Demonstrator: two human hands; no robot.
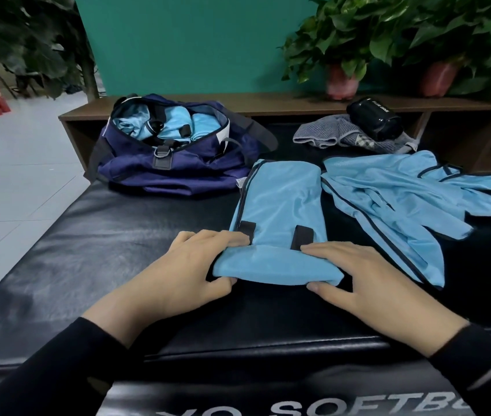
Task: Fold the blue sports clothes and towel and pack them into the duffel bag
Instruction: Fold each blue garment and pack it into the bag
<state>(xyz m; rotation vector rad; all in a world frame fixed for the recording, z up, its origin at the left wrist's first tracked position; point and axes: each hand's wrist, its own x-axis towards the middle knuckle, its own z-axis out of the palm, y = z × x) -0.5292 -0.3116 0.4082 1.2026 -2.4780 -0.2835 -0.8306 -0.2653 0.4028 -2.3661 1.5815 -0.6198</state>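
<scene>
A light blue garment [280, 205] lies folded into a long strip on the black mat, its near end rolled or folded over. My left hand [187, 271] grips the left side of that near fold, thumb under and fingers on top. My right hand [355, 280] holds the right side the same way. A second light blue garment [403, 199] lies spread out and unfolded to the right. The navy duffel bag [175, 163] sits open at the far left of the mat, with light blue clothes visible inside.
The black padded mat [103, 244] carries everything. A grey towel [343, 135] and a dark bottle [373, 117] lie at the back right. A low wooden shelf [268, 103] with potted plants [343, 82] runs behind. White floor lies to the left.
</scene>
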